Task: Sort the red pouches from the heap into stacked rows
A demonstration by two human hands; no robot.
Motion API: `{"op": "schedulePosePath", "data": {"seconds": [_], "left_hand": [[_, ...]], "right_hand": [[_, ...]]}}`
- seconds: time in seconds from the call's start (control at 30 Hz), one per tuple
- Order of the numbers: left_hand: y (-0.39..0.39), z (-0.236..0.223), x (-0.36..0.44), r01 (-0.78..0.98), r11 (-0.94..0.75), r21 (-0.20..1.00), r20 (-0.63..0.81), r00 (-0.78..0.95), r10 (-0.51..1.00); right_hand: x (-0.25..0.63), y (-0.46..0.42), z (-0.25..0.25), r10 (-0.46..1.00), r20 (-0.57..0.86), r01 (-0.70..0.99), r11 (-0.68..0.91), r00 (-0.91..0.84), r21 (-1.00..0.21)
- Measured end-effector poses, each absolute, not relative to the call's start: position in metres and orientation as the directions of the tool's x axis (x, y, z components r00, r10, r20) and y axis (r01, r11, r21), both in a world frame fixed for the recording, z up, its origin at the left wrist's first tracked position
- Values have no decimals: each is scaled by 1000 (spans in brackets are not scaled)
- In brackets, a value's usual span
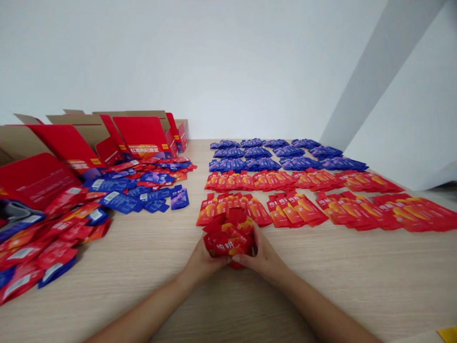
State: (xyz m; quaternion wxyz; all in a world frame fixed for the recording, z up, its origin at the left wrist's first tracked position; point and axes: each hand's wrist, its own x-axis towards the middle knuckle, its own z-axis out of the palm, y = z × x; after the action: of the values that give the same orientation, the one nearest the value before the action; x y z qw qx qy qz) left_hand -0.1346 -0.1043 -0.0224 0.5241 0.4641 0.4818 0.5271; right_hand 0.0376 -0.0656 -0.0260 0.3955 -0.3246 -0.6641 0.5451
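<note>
My left hand (203,261) and my right hand (260,256) are both closed around a bunch of red sachets (228,236), gathered upright on the wooden table (250,295) just in front of me. The bunch stands right behind a fanned row of red sachets (232,207). Fingers of both hands curl round the bunch's sides and bottom.
Rows of red sachets (357,202) and blue sachets (285,155) lie sorted to the right and behind. A loose heap of mixed red and blue sachets (89,205) spreads on the left, with open red cardboard boxes (107,138) behind it. A white wall stands at the back.
</note>
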Motion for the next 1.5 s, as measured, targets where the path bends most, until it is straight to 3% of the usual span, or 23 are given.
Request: {"op": "schedulePosePath", "data": {"seconds": [0.13,0.27,0.47,0.67,0.93,1.07,1.2,1.33,1.5], "left_hand": [[-109,-25,-138,-197,72,978,-80,-32,996],[-112,-22,-134,-172,96,980,-100,-15,995],[-108,-3,-135,-42,-135,990,136,17,991],[-100,-5,-146,-167,73,983,-39,198,979],[-105,-22,-129,-262,-43,964,94,186,978],[-110,-20,-125,-176,-114,978,148,194,970],[-110,-16,-131,2,-212,977,211,73,975],[-109,-15,-131,-54,-123,991,123,4,992],[-113,-21,-115,-171,-65,983,69,21,997]], "right_hand": [[37,-69,-21,766,155,-54,155,-624,-986],[34,-71,-21,799,169,-57,167,-577,-984],[33,-75,-20,844,275,-66,276,-459,-959],[34,-74,-16,828,214,-36,228,-518,-973],[23,-79,-31,781,240,-130,202,-577,-971],[25,-80,-29,815,320,-136,291,-484,-947],[28,-80,-29,802,429,-128,416,-416,-900],[25,-77,-31,810,296,-136,264,-506,-955],[20,-77,-26,800,346,-134,323,-491,-937]]}}
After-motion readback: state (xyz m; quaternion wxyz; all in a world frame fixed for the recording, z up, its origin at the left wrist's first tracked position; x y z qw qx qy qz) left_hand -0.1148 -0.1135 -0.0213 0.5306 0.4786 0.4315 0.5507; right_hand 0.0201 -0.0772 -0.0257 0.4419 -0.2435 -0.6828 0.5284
